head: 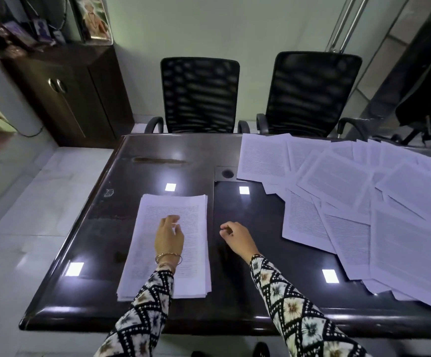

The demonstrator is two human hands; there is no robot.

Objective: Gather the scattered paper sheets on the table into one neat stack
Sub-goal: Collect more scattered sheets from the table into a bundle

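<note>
The dark glossy table (pixel 142 161) bears a paper stack (pixel 196 228) at left and scattered sheets (pixel 350 202) at right.

Glossy dark table (pixel 235 300), matt printed paper sheets (pixel 350 191), mesh-backed chairs (pixel 200 94).

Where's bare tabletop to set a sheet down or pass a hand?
Free: the strip between the paper stack and the scattered sheets, around the right hand; also the table beyond the stack. Crowded: the right side, under overlapping sheets.
</note>
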